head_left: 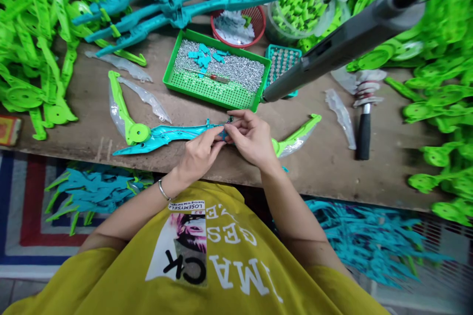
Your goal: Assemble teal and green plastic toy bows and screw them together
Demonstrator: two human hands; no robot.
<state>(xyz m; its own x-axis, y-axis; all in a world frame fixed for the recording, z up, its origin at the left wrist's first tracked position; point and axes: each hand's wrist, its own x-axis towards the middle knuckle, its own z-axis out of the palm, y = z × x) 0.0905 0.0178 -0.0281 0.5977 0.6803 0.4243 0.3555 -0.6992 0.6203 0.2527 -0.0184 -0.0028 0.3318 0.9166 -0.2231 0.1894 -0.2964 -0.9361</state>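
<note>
teal toy part [166,134], pinched between left hand [199,153], right hand [251,139]

The yellow shirt [207,266] at the bottom middle of the frame carries white lettering, seen upside down from this view. A white patch [185,205] reads "LOSEMYSELF" with "8.2" under it. Large black letters "CK" sit beside white "MAC"; the other white letters cannot be read whole.

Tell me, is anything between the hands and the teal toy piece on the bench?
Nothing visible: left hand and right hand already touch the teal toy piece, fingers meeting at its middle.
</note>
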